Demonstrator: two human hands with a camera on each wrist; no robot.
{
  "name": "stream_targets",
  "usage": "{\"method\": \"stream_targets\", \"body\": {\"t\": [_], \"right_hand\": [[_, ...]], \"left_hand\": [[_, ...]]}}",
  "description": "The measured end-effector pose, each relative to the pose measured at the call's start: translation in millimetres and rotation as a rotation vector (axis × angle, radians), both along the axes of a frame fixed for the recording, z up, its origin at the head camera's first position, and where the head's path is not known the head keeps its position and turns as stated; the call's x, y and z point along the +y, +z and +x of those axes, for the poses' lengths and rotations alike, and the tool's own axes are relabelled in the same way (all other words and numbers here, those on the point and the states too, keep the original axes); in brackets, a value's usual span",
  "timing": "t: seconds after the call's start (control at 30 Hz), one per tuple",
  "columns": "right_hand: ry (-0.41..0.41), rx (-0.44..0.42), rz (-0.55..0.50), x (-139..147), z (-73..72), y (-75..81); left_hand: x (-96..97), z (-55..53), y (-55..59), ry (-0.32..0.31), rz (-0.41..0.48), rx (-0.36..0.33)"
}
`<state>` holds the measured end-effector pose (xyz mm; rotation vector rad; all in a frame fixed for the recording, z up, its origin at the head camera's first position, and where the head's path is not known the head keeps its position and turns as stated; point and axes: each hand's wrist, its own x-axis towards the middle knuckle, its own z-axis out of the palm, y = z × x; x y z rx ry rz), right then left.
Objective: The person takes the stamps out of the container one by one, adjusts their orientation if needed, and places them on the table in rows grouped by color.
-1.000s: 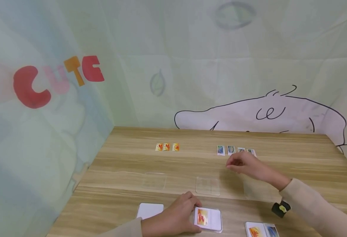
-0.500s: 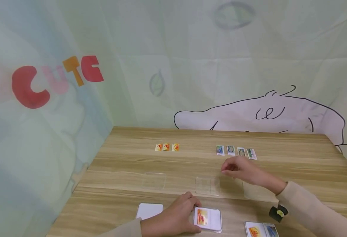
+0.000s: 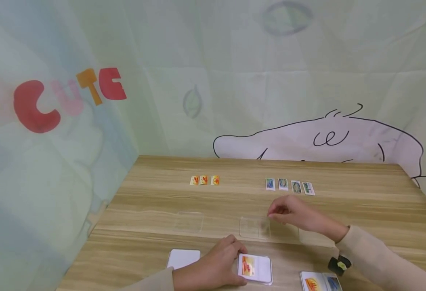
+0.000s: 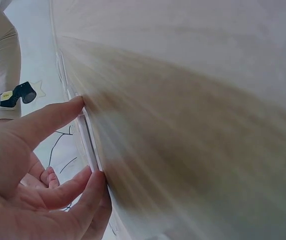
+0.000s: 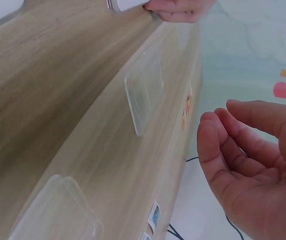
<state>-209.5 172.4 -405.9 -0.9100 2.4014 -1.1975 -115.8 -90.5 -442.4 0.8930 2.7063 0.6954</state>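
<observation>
My left hand grips the edge of a flat clear plastic case, thumb on its near side and fingers on its far side. A white card lies in that case, with an orange picture stamp on its left half. My right hand hovers above the table, just right of a clear lid. In the right wrist view its fingers curl loosely toward the thumb, and nothing shows between them. Beyond it lie several blue-green stamps in a row.
Three orange stamps lie at the back left of the wooden table. Other clear lids lie left and right of the middle one. A case with a white card is at the left, and a case with two stamps at front right.
My right hand has drawn back from the row of blue-green stamps toward the middle lid, uncovering the stamps on the right. My left hand has stayed on the case.
</observation>
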Motion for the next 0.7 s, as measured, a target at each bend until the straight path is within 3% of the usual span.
{"method": "stream_targets", "body": {"t": [0.7], "right_hand": [[0.074,-0.063,-0.051,-16.0,12.6,-15.4]], "left_hand": [[-0.3,-2.0,-1.7,0.000,-0.006,-0.004]]}}
